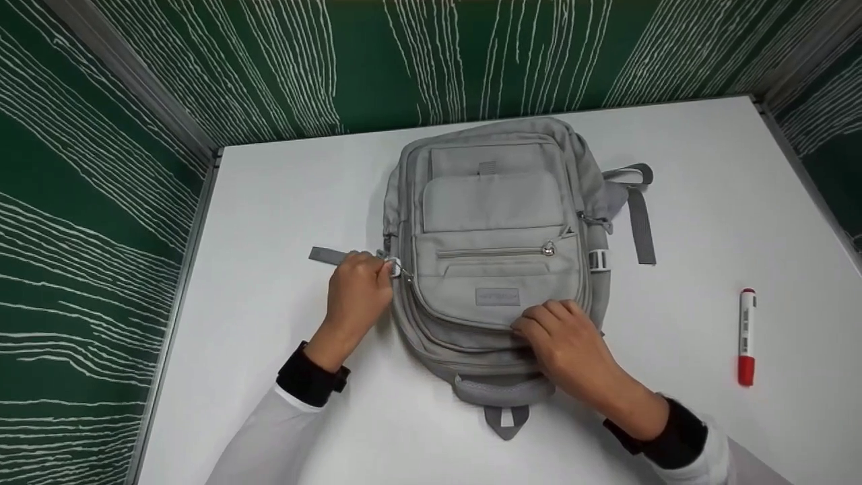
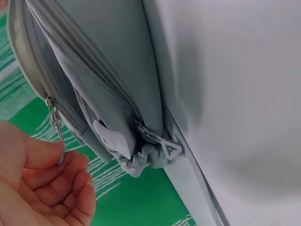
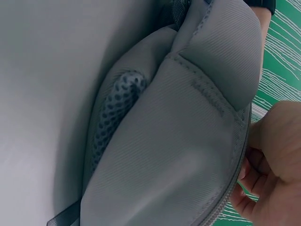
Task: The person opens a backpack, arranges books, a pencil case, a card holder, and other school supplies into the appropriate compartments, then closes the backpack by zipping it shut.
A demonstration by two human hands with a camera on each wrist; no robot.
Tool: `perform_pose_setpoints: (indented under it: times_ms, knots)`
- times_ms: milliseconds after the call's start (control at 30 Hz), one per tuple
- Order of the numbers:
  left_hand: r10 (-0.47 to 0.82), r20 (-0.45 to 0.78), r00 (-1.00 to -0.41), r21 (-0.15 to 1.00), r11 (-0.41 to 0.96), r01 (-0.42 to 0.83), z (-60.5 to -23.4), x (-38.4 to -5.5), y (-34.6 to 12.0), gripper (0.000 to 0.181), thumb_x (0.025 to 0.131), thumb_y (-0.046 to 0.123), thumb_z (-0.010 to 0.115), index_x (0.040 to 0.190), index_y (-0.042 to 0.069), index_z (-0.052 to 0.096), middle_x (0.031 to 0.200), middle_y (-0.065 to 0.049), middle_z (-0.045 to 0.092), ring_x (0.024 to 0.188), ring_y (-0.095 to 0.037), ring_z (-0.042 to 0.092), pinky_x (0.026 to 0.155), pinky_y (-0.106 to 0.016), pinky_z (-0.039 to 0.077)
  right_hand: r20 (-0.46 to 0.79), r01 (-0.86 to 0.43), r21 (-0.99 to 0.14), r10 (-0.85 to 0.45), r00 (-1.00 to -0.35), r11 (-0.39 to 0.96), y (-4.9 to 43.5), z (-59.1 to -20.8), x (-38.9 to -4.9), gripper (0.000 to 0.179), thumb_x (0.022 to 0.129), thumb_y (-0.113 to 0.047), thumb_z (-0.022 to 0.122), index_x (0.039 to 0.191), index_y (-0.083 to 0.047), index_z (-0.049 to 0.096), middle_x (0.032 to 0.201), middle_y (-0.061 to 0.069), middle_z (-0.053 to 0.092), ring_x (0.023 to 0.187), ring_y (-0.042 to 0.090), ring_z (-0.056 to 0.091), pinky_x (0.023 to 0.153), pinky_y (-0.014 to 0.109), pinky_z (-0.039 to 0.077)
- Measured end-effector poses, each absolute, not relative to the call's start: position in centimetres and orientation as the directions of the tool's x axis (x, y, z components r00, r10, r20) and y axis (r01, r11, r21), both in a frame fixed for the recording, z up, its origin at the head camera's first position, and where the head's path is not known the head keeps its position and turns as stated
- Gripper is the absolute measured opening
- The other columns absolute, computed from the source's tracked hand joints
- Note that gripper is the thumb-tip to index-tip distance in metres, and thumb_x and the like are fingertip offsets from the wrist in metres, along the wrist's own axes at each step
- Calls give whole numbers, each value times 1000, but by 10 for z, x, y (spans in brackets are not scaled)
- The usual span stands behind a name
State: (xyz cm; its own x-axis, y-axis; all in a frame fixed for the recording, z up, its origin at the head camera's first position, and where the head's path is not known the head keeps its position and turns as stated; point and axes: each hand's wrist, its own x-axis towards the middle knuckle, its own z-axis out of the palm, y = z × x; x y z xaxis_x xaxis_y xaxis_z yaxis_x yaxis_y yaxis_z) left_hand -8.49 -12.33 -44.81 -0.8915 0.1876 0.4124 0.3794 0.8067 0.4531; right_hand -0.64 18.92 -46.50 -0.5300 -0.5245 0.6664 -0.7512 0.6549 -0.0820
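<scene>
A grey backpack (image 1: 498, 202) lies front side up on the white table, its top handle (image 1: 502, 391) toward me. At its left side my left hand (image 1: 360, 286) pinches a metal zipper pull (image 2: 57, 123) between thumb and index finger; the other fingers are curled in the left wrist view. My right hand (image 1: 562, 340) holds the lower right edge of the front compartment with bent fingers. In the right wrist view, the zipped edge (image 3: 235, 176) partly hides those fingertips. A second zipper pull (image 2: 170, 148) hangs loose beside the side pocket.
A red-capped marker (image 1: 747, 337) lies on the white table (image 1: 269, 202), right of the backpack. Grey straps (image 1: 642, 225) stick out at the bag's right, and a short strap end (image 1: 324, 255) at its left. Green walls (image 1: 377, 67) with white lines stand behind and beside the table.
</scene>
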Motion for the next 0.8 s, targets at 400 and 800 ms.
perform_pose_setpoints:
  times_ms: [400, 800]
  knots:
    - [167, 354, -920, 435, 841, 320, -447, -140, -119, 25, 99, 9, 70, 79, -4, 76, 68, -14, 63, 69, -32, 63, 60, -45, 53, 653, -750, -104, -524, -547, 654, 191, -465, -5, 23, 106, -12, 48, 94, -6, 67, 90, 5, 65, 78, 25, 59, 67, 41, 45]
    - [273, 658, -702, 304, 757, 579, -445, -102, -93, 13, 95, 0, 67, 103, -8, 72, 106, -22, 69, 95, -36, 66, 80, -45, 58, 667, -751, -137, -500, -552, 646, 195, -456, -5, 28, 111, -17, 48, 98, -6, 70, 92, 4, 66, 79, 25, 58, 66, 39, 43]
